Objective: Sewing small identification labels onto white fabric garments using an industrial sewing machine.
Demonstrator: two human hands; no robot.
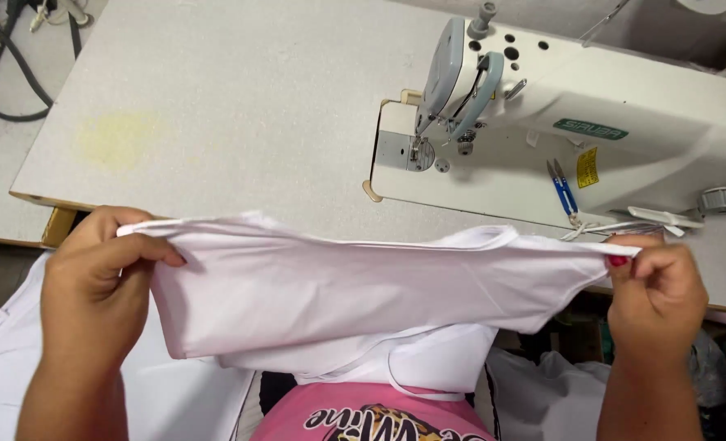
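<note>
Your left hand (93,273) and right hand (655,290) each pinch an end of the white cloth (363,298). Keep its top edge taut and level above the tabletop (216,122).

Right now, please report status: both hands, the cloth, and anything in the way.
Left hand and right hand each pinch one end of white fabric, stretched taut. Sewing machine beyond on table; blue snips on its bed. Nothing blocking.

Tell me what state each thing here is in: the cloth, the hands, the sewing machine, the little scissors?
White fabric: stretched taut between both hands, lifted off the table.
Left hand: closed, pinching the fabric's left end.
Right hand: closed, pinching the fabric's right end.
Sewing machine: nothing under its needle.
Blue thread snips: lying flat on the machine bed, unheld.
Table: has a yellowish stain.
</note>
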